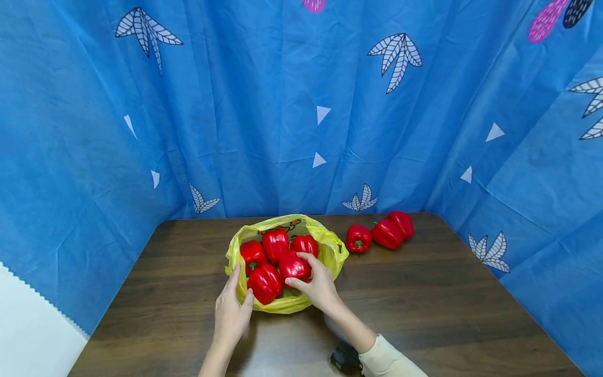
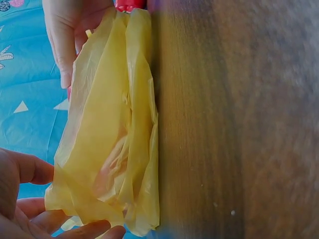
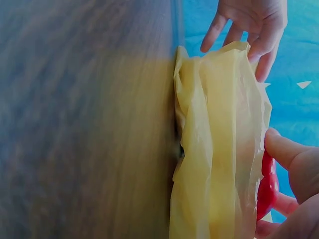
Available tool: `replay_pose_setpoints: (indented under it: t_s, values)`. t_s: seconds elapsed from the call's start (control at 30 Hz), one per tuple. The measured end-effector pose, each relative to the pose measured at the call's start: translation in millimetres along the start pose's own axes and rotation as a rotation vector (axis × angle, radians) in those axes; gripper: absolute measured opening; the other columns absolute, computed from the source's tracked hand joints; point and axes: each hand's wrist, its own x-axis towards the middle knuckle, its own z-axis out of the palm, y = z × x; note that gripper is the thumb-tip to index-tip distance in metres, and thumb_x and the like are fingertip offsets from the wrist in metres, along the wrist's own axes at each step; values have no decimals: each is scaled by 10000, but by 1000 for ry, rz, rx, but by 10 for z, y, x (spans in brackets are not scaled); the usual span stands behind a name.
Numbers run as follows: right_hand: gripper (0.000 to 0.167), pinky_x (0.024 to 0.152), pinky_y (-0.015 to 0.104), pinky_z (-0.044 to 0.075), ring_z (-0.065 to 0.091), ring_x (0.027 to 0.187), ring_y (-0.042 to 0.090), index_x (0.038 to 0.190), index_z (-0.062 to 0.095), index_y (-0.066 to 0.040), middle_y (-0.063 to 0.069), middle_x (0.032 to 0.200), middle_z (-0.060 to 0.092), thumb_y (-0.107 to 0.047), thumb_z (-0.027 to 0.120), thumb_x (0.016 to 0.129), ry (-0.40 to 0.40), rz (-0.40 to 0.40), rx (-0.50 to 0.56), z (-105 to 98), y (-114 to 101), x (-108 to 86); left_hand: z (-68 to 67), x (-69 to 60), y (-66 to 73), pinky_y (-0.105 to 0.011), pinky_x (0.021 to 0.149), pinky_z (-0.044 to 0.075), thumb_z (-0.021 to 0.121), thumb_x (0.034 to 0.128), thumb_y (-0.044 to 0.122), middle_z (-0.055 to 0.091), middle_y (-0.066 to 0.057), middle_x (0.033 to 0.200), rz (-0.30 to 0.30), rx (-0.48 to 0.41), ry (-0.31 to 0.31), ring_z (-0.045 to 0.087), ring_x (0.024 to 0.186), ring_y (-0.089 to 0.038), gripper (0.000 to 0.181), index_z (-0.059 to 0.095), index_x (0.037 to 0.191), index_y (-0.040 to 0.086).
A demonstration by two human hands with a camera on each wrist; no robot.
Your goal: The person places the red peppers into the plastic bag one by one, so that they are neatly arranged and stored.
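Observation:
A yellow plastic bag (image 1: 333, 256) stands with its mouth wide, and several glossy red bell peppers (image 1: 275, 245) sit inside it. At the bag's near right, my right hand (image 1: 316, 285) grips one red bell pepper (image 1: 293, 266) between thumb and fingers, among the others. My left hand (image 1: 232, 311) rests against the bag's near left side, fingers spread and fairly straight along the plastic. In the left wrist view, the left thumb and fingers (image 2: 37, 169) lie around the bag's edge. The right wrist view shows the gripped pepper (image 3: 268, 191) partly hidden behind the bag's rim.
Three more red bell peppers (image 1: 387, 233) lie on the brown wooden table (image 1: 424, 303) to the right of the bag. A small black object (image 1: 345, 358) is near the front edge, beside the right sleeve. Blue patterned curtains (image 1: 264, 104) surround the table's back and sides.

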Motion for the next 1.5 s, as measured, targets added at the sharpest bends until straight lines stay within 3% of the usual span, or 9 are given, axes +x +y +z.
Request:
replay_pose_setpoints:
  t_s: [0.4, 0.83, 1.1, 1.27, 1.4, 1.5]
  values:
    - [641, 877, 445, 534, 543, 1121, 255, 1331, 537, -127, 114, 1239, 571, -300, 813, 778, -46, 3, -42, 59, 51, -34, 18, 2, -16, -571, 1105, 355, 618, 881, 18, 421, -222, 1503, 1, -5, 11, 432, 1358, -419, 647, 386, 1486, 19]
    - [730, 988, 543, 484, 518, 1244, 330, 1418, 471, -105, 125, 1403, 532, -328, 790, 800, -99, -29, -86, 50, 30, -50, 20, 3, -15, -583, 1093, 364, 615, 879, 21, 425, -220, 1502, 6, 5, 11, 442, 1350, -421, 649, 386, 1486, 21]
    - [713, 1006, 532, 477, 494, 1270, 322, 1405, 489, -85, 126, 1423, 496, -322, 791, 803, -99, -40, -123, 5, -53, -52, 22, 6, -30, -575, 1091, 370, 618, 869, 11, 441, -219, 1490, 14, 1, 25, 453, 1339, -423, 647, 398, 1477, 13]
    - [679, 994, 525, 488, 502, 1263, 313, 1382, 516, -56, 134, 1411, 509, -298, 788, 809, -79, -66, -115, -99, -137, -25, 16, 3, -27, -573, 1089, 372, 614, 867, 8, 446, -219, 1487, 12, 2, 28, 459, 1333, -425, 646, 401, 1476, 14]
    - [627, 956, 509, 522, 570, 1203, 324, 1366, 541, -64, 123, 1369, 553, -269, 780, 824, -46, -83, -6, -299, -232, 22, 16, 2, -27, -572, 1090, 370, 612, 866, 8, 445, -213, 1489, 9, 2, 34, 456, 1335, -425, 647, 401, 1478, 20]
    - [582, 955, 473, 530, 609, 1186, 316, 1352, 565, -82, 111, 1329, 589, -245, 775, 834, 59, -85, 80, -564, -296, 95, 24, 3, -34, -571, 1088, 373, 614, 863, 9, 449, -209, 1487, 9, 0, 38, 459, 1333, -425, 649, 404, 1477, 25]
